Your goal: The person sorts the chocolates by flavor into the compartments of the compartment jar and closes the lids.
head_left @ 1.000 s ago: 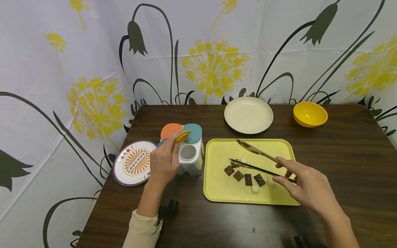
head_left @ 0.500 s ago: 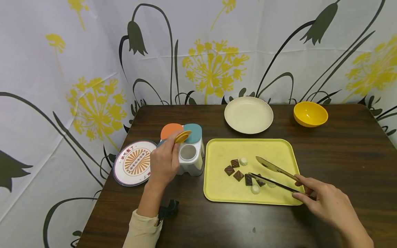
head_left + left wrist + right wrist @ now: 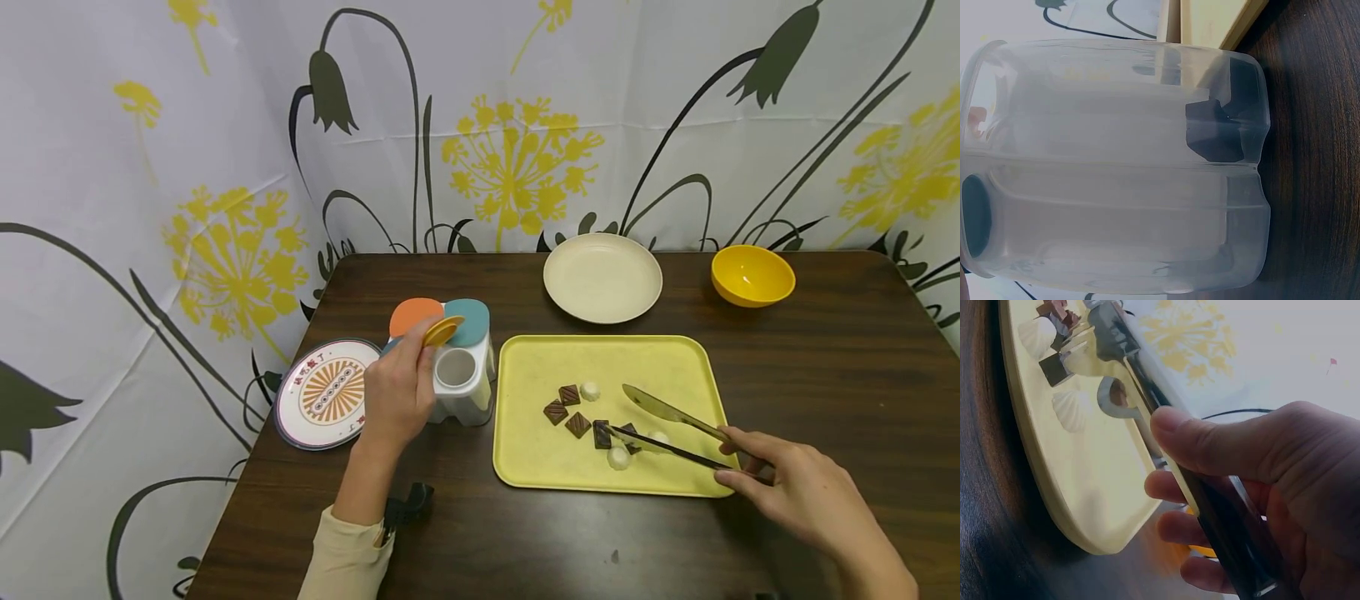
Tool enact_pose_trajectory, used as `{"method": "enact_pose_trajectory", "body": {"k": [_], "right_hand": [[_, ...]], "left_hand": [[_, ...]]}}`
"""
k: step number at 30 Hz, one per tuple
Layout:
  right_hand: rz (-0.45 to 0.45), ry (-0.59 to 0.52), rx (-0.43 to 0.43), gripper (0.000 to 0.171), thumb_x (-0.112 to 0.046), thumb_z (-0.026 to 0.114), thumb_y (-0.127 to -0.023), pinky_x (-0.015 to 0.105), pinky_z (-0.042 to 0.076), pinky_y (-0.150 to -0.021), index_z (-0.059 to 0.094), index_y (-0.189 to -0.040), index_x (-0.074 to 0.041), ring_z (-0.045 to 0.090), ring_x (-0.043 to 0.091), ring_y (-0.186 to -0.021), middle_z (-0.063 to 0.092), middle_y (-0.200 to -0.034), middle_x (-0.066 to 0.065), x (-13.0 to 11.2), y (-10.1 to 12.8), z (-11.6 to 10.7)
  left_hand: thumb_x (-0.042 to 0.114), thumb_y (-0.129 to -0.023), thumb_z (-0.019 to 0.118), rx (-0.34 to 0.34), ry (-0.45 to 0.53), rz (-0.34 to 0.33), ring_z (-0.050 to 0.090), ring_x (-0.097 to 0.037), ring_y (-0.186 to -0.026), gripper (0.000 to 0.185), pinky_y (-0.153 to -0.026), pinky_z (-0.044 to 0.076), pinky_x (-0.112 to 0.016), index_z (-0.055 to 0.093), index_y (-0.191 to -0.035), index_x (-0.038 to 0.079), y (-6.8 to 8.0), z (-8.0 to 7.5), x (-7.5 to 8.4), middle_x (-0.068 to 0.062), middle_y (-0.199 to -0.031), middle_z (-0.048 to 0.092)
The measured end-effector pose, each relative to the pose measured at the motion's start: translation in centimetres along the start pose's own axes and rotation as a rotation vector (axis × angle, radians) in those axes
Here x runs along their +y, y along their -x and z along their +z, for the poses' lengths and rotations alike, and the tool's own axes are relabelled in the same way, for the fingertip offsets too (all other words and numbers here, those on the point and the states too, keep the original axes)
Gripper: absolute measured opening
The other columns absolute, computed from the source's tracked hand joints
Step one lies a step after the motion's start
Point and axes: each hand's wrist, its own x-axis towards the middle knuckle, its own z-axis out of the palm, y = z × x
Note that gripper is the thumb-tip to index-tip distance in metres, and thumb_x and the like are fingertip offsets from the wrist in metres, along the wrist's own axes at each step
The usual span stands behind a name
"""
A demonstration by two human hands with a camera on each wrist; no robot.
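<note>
My left hand (image 3: 397,396) pinches a yellow-orange round lid (image 3: 444,332) above a multi-compartment container (image 3: 467,407). The front-right compartment is uncovered; orange and teal lids cover two others. Through the clear wall (image 3: 1110,125) in the left wrist view, a dark blocky shape (image 3: 1215,132) shows near the bottom. My right hand (image 3: 806,492) holds metal tongs (image 3: 671,412), arms spread, low over the yellow tray (image 3: 555,358). One tong tip lies over dark chocolates (image 3: 602,434). Striped brown chocolates (image 3: 578,425) and white shell-like sweets (image 3: 618,457) lie around; the tongs partly hide some.
A patterned plate (image 3: 300,417) lies left of the container. Behind the tray stand a cream plate (image 3: 602,279) and a yellow bowl (image 3: 752,277). A flower-print cloth (image 3: 517,67) hangs behind the dark wooden table (image 3: 555,550).
My right hand has moved right and toward me with the tongs, whose lower tip now lies over the dark chocolates. My left hand stays in place with the lid.
</note>
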Motion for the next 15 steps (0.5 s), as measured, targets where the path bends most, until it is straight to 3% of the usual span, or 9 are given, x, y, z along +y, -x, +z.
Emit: {"method": "enact_pose_trajectory", "body": {"k": [6, 15], "right_hand": [[0.011, 0.0, -0.025, 0.051, -0.038, 0.079, -0.081, 0.028, 0.035, -0.051, 0.068, -0.125, -0.015, 0.05, -0.004, -0.063, 0.061, -0.078, -0.02, 0.29, 0.12, 0.11], [-0.016, 0.061, 0.082, 0.046, -0.037, 0.08, -0.08, 0.029, 0.033, -0.049, 0.07, -0.12, -0.017, 0.043, -0.003, -0.059, 0.056, -0.075, -0.023, 0.39, -0.35, 0.81]], "left_hand": [[0.019, -0.099, 0.046, 0.005, 0.0, 0.002, 0.069, -0.026, -0.078, 0.035, -0.057, 0.053, -0.043, 0.058, -0.129, 0.006, 0.03, -0.01, -0.05, -0.014, -0.104, 0.071], [0.018, -0.099, 0.046, -0.006, 0.0, -0.006, 0.069, -0.026, -0.076, 0.035, -0.057, 0.053, -0.043, 0.057, -0.13, 0.006, 0.0, -0.09, 0.02, -0.014, -0.104, 0.071]]}}
